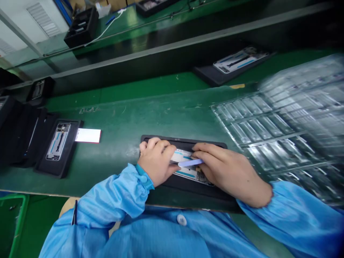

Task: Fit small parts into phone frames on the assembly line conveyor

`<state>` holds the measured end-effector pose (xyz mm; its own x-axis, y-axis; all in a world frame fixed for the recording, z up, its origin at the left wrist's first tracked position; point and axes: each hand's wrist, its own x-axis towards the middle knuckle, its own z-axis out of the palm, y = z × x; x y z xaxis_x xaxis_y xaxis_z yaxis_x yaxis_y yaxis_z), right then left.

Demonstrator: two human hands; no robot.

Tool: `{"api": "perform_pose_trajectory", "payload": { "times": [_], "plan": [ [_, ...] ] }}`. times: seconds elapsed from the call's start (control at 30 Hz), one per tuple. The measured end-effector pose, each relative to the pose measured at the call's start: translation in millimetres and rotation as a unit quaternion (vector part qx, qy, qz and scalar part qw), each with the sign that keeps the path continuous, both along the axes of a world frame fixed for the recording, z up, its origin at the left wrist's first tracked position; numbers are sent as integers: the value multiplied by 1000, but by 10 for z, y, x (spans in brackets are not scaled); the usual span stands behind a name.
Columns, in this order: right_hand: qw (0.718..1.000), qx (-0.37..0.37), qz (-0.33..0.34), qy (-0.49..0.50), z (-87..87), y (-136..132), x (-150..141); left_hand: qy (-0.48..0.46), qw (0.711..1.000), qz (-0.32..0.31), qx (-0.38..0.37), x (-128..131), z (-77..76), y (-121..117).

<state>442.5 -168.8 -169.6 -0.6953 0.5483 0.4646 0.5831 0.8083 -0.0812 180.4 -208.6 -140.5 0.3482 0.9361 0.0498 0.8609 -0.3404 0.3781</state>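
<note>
Centre: phone frame point(188, 173) is lying in a tray point(185, 139), near the front edge of the workbench point(118, 118). Left: second frame point(58, 142) is resting in its own tray point(51, 171) (a card point(88, 135) is sitting at the right edge). Right: pocketed trays point(271, 150) are spreading. Behind, rightward: third frame point(240, 62) is lying on another tray point(206, 74).

The black tray point(177, 184) is a long, shallow, dark rectangle with a raised rim. Inside it lies an open phone body point(185, 170), face flat and lengthwise along the tray, silver-white with bright blue strips and darker circuitry toward the tray's right end; parts of it are hidden. Above the tray's middle, a slim lavender stick point(190, 163) slants slightly across the phone body; whether they touch is unclear.
</note>
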Motion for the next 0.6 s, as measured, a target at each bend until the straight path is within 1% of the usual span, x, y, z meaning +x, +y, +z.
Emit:
{"api": "perform_pose_trajectory", "payload": {
  "times": [0.17,0.27,0.6],
  "plan": [
    [1000,7,8,-11,-17,-46,-22,21,1000,5,-19,50,20,-67],
    [1000,15,11,-22,2,-71,-33,18,1000,-5,-20,40,9,-89],
    [999,4,15,-36,69,-37,-119,13,999,-16,-34,41,42,-83]
  ]
}}
